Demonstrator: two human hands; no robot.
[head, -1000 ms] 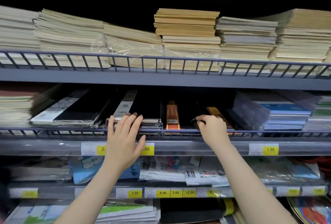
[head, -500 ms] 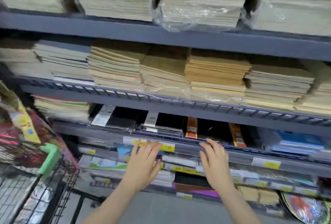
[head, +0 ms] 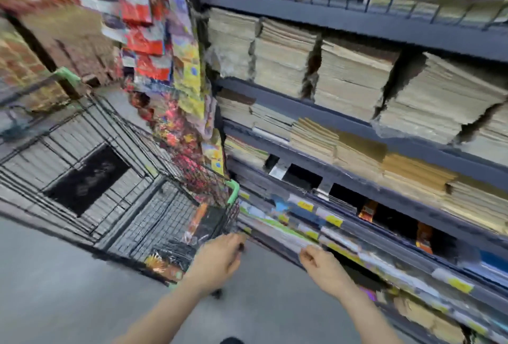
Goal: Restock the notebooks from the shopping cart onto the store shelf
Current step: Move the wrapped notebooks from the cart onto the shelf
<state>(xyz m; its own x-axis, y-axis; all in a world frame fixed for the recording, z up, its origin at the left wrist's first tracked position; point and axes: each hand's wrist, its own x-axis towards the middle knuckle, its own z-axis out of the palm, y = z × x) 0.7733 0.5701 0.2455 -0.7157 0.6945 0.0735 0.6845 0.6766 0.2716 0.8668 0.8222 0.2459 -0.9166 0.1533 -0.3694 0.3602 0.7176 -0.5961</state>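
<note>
The view is blurred by motion. A black wire shopping cart (head: 115,178) with green corner guards stands at the left, with dark wrapped notebooks (head: 203,222) lying in its near end. My left hand (head: 220,255) hovers by the cart's near corner, fingers loosely curled, holding nothing. My right hand (head: 321,264) is low in front of the shelf's lower rail, fingers curled, empty as far as I can see. The grey store shelf (head: 357,129) fills the right side, stacked with beige and brown notebooks (head: 351,77); black notebooks (head: 302,178) lie on a lower level.
Colourful packets (head: 154,30) hang on a rack to the left of the shelf, above the cart. Yellow price tags (head: 334,220) line the shelf rails. Grey floor (head: 68,288) lies below the cart and my arms.
Both hands have come off the shelf rail and dropped lower. The view has swung left and down, bringing the shopping cart into sight.
</note>
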